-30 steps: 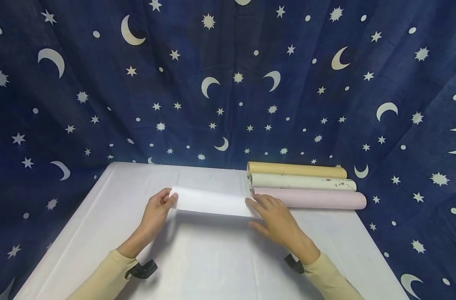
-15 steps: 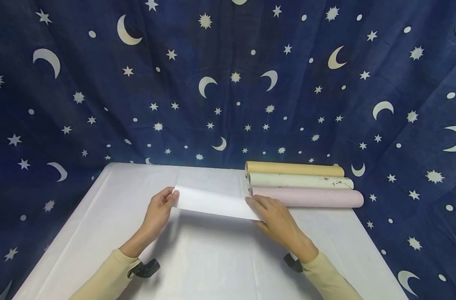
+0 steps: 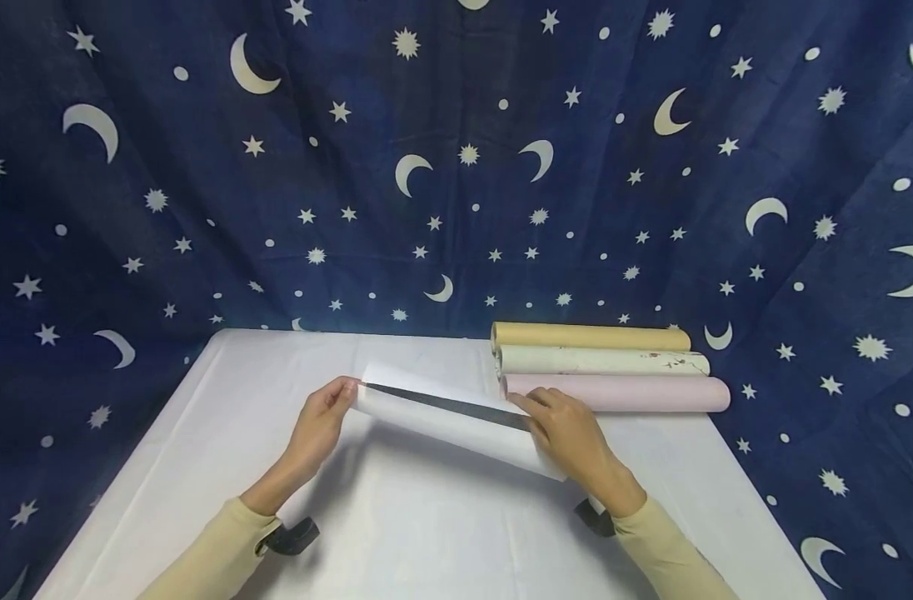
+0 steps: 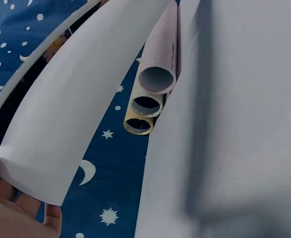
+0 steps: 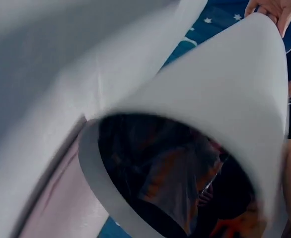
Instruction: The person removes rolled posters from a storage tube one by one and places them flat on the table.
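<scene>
A curled poster [image 3: 456, 429], white on its back, stretches between both hands over the table. A dark strip of its printed face shows along the middle in the head view; the right wrist view shows dark and orange print inside the curl. My left hand [image 3: 321, 429] pinches its left end between thumb and fingers, and the left wrist view has this hand [image 4: 19, 210] at the corner of the sheet. At the other end, my right hand [image 3: 572, 433] grips the sheet, index finger reaching along its upper edge; most of those fingers are hidden in the right wrist view.
Lying side by side at the table's back right are a pink roll [image 3: 621, 393], a cream floral roll [image 3: 602, 362] and a yellow roll [image 3: 591, 337]. A white cloth [image 3: 426, 533] covers the table. Behind it hangs a blue curtain [image 3: 396, 108] with moons and stars.
The poster has opened from a plain white strip, baring its dark printed side. My right hand has shifted slightly right, and the sheet's right end has dropped toward me. My left hand stays nearly still.
</scene>
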Demonstrator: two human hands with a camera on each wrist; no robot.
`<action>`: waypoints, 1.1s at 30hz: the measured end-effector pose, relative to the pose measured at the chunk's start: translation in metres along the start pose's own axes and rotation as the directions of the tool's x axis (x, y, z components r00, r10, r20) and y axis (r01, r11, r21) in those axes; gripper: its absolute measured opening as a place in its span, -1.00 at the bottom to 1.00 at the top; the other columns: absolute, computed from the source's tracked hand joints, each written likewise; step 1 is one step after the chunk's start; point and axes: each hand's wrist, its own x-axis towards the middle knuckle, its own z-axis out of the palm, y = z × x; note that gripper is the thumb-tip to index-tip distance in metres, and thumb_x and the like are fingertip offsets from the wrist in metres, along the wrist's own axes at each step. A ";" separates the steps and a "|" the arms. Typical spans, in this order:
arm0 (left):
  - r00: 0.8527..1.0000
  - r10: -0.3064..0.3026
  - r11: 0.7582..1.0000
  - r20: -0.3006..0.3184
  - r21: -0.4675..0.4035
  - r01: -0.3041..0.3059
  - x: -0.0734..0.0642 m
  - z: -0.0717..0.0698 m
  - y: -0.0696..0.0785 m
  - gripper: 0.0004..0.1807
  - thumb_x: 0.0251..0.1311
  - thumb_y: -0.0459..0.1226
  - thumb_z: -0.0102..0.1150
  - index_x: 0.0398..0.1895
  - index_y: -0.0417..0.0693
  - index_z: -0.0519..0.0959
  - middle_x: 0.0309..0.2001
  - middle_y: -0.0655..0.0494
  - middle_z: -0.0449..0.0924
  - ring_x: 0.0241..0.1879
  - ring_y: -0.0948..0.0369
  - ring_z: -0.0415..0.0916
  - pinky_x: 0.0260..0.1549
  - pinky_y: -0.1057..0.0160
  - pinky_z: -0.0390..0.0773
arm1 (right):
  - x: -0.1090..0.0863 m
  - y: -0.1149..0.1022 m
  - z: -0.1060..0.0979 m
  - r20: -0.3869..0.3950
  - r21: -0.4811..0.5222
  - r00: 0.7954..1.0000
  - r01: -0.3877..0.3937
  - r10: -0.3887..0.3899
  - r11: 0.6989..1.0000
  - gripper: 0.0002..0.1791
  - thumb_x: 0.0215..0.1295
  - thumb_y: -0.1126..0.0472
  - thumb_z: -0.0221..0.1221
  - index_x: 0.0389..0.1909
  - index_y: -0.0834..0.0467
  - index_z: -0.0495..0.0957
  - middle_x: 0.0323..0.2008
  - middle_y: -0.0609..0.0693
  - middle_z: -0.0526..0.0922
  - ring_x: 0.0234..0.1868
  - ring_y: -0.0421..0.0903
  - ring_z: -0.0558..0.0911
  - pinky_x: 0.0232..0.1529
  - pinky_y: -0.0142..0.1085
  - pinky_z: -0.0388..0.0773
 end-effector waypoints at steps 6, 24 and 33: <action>0.995 0.093 0.995 -0.020 0.024 -0.093 0.007 -0.006 0.003 -0.55 0.52 -0.05 -0.19 -0.01 -0.20 0.60 0.02 -0.10 0.65 0.16 0.27 0.45 0.33 -0.01 0.29 | -0.002 0.007 0.003 0.033 0.222 0.999 -0.048 0.042 0.974 -0.68 0.25 0.29 0.26 0.03 0.05 0.66 -0.23 -0.05 0.79 -0.28 -0.10 0.76 -0.26 -0.20 0.69; 0.999 -0.046 0.952 -0.019 -0.303 0.038 0.006 0.004 0.014 -0.04 0.37 -0.26 0.04 0.57 0.22 -0.40 0.59 0.16 -0.44 0.58 0.04 -0.22 0.51 -0.15 -0.11 | -0.004 0.003 0.011 0.185 0.455 0.953 -0.299 0.239 0.839 -0.67 0.42 0.30 0.07 0.15 0.08 0.59 -0.08 0.01 0.76 -0.11 -0.09 0.75 -0.05 -0.13 0.68; 0.999 -0.044 0.973 -0.022 -0.229 0.038 0.000 0.032 0.022 0.14 0.25 -0.16 0.26 0.54 0.36 -0.46 0.59 0.20 -0.36 0.56 0.05 -0.09 0.43 -0.17 0.16 | 0.016 -0.011 0.012 0.112 0.503 0.908 -0.403 0.404 0.764 -0.64 0.45 0.26 0.04 0.21 0.18 0.54 -0.01 0.14 0.72 -0.15 -0.03 0.77 -0.03 -0.10 0.68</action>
